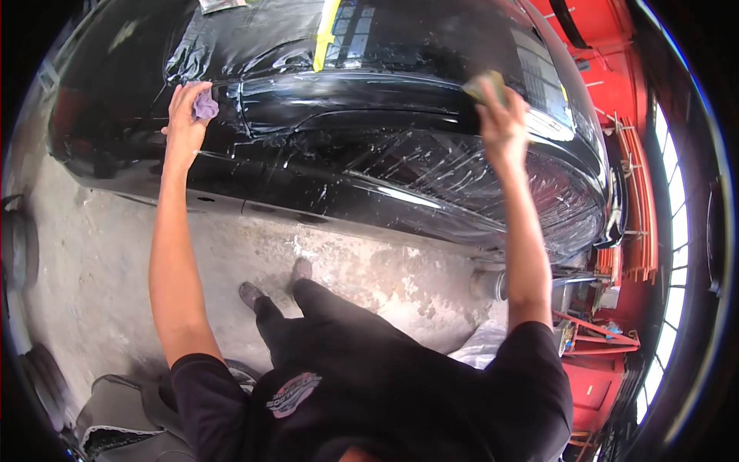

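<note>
A glossy black car (115,154) stands in front of me, its side wet with whitish streaks. My left hand (185,127) is closed around a crumpled purple cloth (205,105), at the car's left part beside a clear plastic film. Over to the right, my right hand (504,131) grips a yellowish-green pad (485,86) against the body panel along the roof edge; whether it is a sponge I cannot tell, as motion blurs it. Between the hands runs a shiny wet strip of panel (346,94). Yellow masking tape (324,46) crosses above it.
Wrinkled plastic sheeting (531,181) covers the car's lower right part. A metal can (489,285) stands on the concrete floor (369,269) near the car. Red racks (596,331) and orange pipes (635,200) line the right. Grey car seats or trim (123,408) and tyres (38,377) lie behind left.
</note>
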Tool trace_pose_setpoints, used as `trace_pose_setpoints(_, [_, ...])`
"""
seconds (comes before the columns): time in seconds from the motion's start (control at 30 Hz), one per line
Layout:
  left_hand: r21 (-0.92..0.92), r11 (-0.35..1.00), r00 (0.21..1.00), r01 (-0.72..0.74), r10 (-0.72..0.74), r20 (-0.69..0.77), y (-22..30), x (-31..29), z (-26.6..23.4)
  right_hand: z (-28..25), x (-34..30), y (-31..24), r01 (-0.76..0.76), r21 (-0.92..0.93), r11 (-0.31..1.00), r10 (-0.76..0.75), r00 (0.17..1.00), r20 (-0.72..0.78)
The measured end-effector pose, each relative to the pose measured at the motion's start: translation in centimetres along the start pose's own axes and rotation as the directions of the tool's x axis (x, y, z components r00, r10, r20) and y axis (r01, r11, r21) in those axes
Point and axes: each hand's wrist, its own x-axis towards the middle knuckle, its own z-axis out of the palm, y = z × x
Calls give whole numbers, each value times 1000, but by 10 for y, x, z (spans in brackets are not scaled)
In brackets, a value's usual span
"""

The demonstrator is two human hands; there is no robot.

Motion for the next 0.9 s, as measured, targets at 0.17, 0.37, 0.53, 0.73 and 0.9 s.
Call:
trace_pose_setpoints(0.17, [8,1000,999,-14,14,48,-3,4,8,100,47,-184,196,206,959,-220,971,98])
trace_pose_setpoints(0.37, [49,999,1000,-11,10,24,-20,3,-19,33,17,-67,129,260,957,-158,983,95])
trace_pose_setpoints(0.53, [63,998,999,11,-13,32,2,3,0,26,-22,-40,17,15,1000,-16,997,-71])
trace_pose_setpoints(0.73, [29,1000,998,-12,10,61,-2,10,4,104,35,-192,295,227,928,-296,955,-30])
trace_pose_setpoints(0.9, [71,997,999,10,-12,31,-1,1,-11,9,-14,-26,246,9,969,-246,969,1])
